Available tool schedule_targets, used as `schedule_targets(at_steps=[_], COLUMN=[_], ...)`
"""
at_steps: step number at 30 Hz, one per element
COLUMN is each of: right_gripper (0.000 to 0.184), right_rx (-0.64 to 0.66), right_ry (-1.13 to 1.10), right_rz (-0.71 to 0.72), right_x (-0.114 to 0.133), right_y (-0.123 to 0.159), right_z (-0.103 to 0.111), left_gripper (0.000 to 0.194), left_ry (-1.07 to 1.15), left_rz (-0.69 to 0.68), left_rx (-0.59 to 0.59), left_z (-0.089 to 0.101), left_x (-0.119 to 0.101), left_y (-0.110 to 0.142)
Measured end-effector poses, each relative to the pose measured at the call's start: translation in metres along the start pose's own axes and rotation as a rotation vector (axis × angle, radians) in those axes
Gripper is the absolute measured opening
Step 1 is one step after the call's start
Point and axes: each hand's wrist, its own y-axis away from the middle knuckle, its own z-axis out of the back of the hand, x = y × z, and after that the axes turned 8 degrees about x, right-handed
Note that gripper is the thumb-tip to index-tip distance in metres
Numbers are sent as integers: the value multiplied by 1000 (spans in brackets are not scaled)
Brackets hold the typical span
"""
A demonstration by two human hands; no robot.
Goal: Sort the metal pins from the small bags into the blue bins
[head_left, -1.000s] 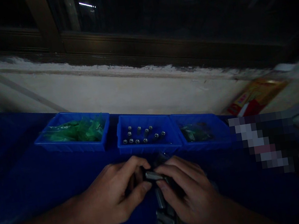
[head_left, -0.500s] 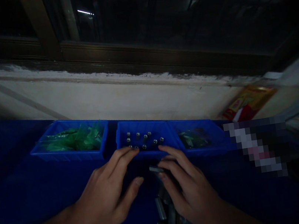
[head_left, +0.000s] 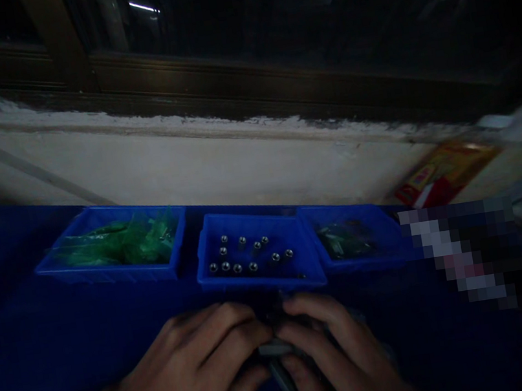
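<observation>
In the dim head view, my left hand (head_left: 208, 367) and my right hand (head_left: 342, 346) meet low in the middle, fingers curled. A short grey metal bar (head_left: 275, 348) lies between their fingertips, with the fingers above it and the thumbs below. My right hand grips it; my left fingers close at its left end, partly hidden. Beneath them are several similar grey metal bars (head_left: 282, 378) in a pile, largely covered by my right hand. Just beyond the hands sits a blue bin (head_left: 264, 279) with several small round metal parts (head_left: 253, 266) standing upright, hollow ends up.
Left of the middle bin stands another blue bin (head_left: 106, 276) holding green plastic bags (head_left: 126, 245). A third blue bin (head_left: 374, 262) on the right contains small bagged parts (head_left: 343, 240). Behind the blue table surface (head_left: 90, 332) rises a wall with a window. A red-and-yellow packet (head_left: 448, 171) is at right.
Both hands have drawn back from the middle bin's front edge. My left hand has moved in beside my right at the grey bar. The view has shifted slightly.
</observation>
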Motion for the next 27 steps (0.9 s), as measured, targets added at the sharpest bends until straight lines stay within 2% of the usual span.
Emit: schedule_targets(at_steps=[4, 9, 13, 17, 23, 27], right_gripper=[20, 16, 18, 13, 17, 18], right_rx=[65, 35, -50, -4, 57, 64], right_ry=[-81, -87, -64, -40, -48, -66], right_rz=[-8, 113, 169, 236, 190, 145], right_x=[-1, -6, -9, -12, -12, -8], right_y=[-6, -9, -7, -7, -9, -10], right_z=[-1, -4, -6, -9, -10, -9], left_gripper=[13, 12, 13, 18, 8, 10], left_ry=[40, 139, 171, 126, 178, 221], left_rz=[-1, 19, 46, 54, 120, 110], left_rx=[-34, 7, 82, 225, 255, 274], left_z=[-2, 1, 2, 1, -1, -3], left_x=[1, 1, 2, 0, -2, -2], left_y=[-1, -1, -2, -5, -8, -9])
